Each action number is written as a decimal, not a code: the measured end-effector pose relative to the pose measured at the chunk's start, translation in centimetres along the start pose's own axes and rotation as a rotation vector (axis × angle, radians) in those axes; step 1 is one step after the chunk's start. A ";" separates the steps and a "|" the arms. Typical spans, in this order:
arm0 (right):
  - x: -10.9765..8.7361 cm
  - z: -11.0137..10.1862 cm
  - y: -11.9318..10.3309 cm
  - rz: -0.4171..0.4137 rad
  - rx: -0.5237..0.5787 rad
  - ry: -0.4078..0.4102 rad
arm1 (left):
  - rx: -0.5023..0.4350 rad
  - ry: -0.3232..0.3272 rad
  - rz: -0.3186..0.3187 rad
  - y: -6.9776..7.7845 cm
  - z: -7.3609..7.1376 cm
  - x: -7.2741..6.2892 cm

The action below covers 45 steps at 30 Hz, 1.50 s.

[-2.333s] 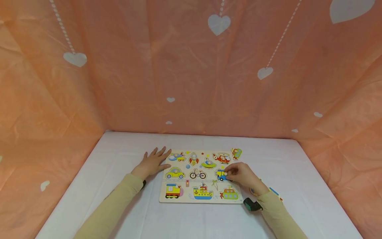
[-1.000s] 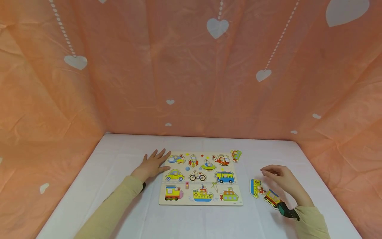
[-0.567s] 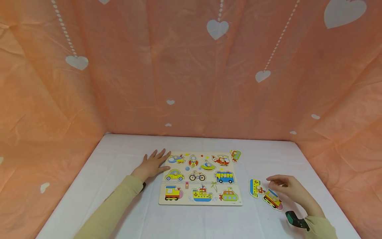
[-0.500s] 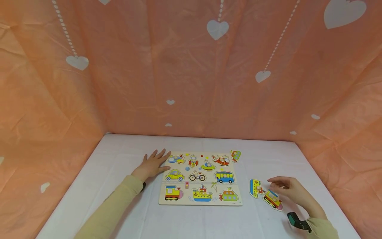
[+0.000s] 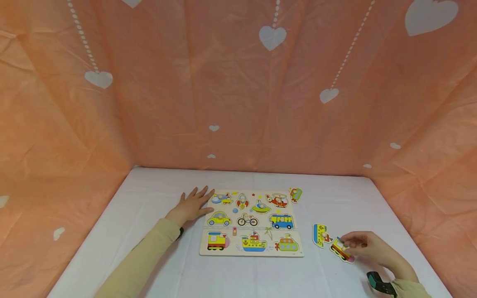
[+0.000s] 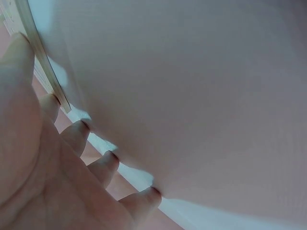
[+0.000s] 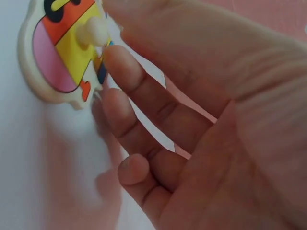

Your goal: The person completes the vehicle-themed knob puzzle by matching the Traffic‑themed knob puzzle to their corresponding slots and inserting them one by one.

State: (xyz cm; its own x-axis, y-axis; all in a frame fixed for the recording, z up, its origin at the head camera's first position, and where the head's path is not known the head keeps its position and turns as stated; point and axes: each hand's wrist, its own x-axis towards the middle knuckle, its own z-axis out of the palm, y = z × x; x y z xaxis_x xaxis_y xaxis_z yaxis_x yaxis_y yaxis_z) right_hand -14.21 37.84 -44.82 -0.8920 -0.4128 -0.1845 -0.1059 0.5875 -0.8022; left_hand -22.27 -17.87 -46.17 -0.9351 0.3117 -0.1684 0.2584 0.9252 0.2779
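A wooden vehicle puzzle board lies on the white table. My left hand rests at its left edge with fingers spread; in the left wrist view the thumb and a finger touch the board's edge. My right hand is at a loose train puzzle piece, right of the board. In the right wrist view, the piece's round knob stands just beside the curved fingers, not visibly pinched. A loose ship piece lies left of the train piece. The blue bus piece sits in the board.
A loose submarine piece lies by the board's upper right corner. Several other pictures, such as a car and a helicopter, show on the board. An orange cloth with white hearts stands behind and beside the table.
My right hand has let go of the bus piece on the board, moved right, then come down toward me to the train piece. My left hand has stayed at the board's edge.
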 end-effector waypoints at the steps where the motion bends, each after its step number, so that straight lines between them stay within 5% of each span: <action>1: 0.0 0.0 0.1 -0.004 -0.002 -0.007 | 0.002 -0.002 -0.002 0.0 0.0 0.0; 15: 0.3 0.3 0.9 0.020 0.030 -0.022 | -0.002 0.000 -0.011 0.3 -0.1 -0.3; 28: 0.3 0.5 0.4 0.158 -0.080 0.023 | -0.003 0.000 -0.023 0.2 0.1 -0.2; 36: 0.5 0.0 -0.5 0.101 -0.175 0.093 | -0.005 0.003 -0.025 0.2 0.0 -0.3; 45: 2.2 0.0 -2.3 -0.071 -0.227 0.175 | -0.008 0.011 -0.019 0.4 0.0 -0.3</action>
State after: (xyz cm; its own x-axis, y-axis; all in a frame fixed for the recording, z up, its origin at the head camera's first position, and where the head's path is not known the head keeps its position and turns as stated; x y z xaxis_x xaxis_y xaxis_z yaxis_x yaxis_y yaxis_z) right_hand -15.94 35.61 -43.38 -0.9390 -0.3437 -0.0156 -0.2489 0.7100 -0.6588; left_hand -21.88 -17.58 -46.00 -0.9424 0.2920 -0.1631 0.2390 0.9290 0.2826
